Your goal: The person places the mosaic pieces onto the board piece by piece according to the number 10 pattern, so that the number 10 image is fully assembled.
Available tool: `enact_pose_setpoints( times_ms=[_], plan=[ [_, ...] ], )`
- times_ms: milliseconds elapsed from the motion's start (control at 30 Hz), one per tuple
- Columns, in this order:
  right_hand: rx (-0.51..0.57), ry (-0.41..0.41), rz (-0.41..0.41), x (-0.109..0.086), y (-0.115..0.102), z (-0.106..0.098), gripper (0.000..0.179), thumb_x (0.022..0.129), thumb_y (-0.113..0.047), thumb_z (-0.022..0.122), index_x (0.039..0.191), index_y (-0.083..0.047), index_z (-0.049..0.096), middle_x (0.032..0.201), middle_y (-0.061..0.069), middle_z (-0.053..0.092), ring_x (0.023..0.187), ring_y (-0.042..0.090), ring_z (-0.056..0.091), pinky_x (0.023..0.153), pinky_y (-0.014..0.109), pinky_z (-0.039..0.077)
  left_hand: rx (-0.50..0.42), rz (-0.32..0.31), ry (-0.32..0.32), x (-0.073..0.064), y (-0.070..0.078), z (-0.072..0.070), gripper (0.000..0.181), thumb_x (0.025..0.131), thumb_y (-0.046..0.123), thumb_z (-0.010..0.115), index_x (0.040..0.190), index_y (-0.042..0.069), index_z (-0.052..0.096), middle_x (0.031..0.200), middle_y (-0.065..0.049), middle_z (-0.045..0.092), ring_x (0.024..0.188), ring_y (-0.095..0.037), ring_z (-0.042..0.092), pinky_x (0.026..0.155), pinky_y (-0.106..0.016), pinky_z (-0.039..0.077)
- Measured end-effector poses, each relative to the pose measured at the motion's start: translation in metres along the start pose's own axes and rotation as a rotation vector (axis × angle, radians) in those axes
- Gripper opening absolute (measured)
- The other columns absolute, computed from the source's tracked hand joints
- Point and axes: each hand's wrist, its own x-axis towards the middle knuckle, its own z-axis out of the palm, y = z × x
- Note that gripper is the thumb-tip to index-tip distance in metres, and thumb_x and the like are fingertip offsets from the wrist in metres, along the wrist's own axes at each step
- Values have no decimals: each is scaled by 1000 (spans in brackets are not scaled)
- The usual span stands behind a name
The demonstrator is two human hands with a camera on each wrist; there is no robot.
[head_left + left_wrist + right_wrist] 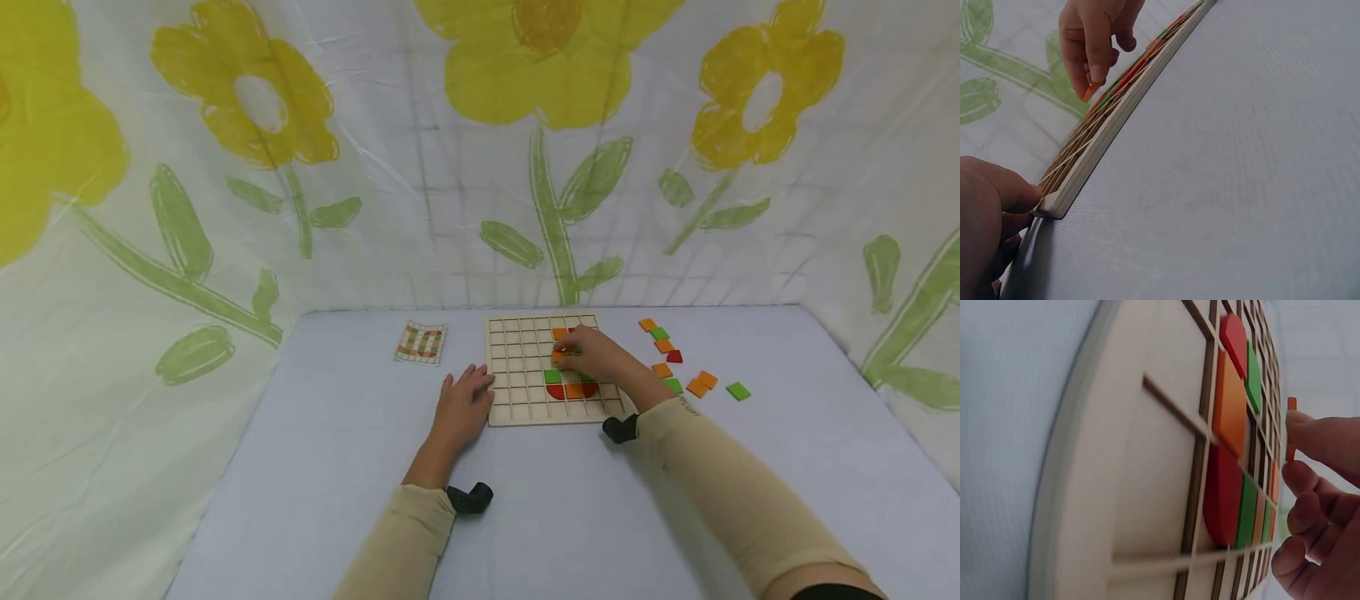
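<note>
A wooden grid board (513, 354) lies on the table with red, orange and green tiles in several squares. Above it, my right hand (592, 354) pinches a thin orange tile (1292, 428) between thumb and finger, held on edge and apart from the board in the right wrist view. Below that tile, a rounded red tile (1225, 497) and a square orange tile (1230, 409) sit in grid squares. My left hand (460, 408) rests on the table at the board's left side, its fingertips touching the rim near the front corner in the left wrist view.
A small patterned card (420, 343) with a coloured grid lies left of the board. Loose tiles are scattered to the right, among them a green tile (738, 391), a red tile (674, 356) and several orange ones. A flower-painted sheet (375, 208) hangs behind the table.
</note>
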Motion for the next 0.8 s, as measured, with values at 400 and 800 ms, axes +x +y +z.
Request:
enact_pose_setpoints(
  times_ms=[400,800],
  plan=[
    [2,-40,-6,8,-9,10,36,98,-18,61,131,-7,63,133,13,59,130,36,48,106,51,45,4,1,4,1,1,0,33,98,22,59,129,10,65,148,-5,51,144,-24,38,124,-51,10],
    [-38,7,24,8,-7,14,29,98,-17,60,124,-8,67,129,14,59,121,33,54,99,48,49,0,4,10,1,-2,1,33,98,21,59,128,9,65,147,-6,52,144,-25,39,124,-52,10]
  ],
)
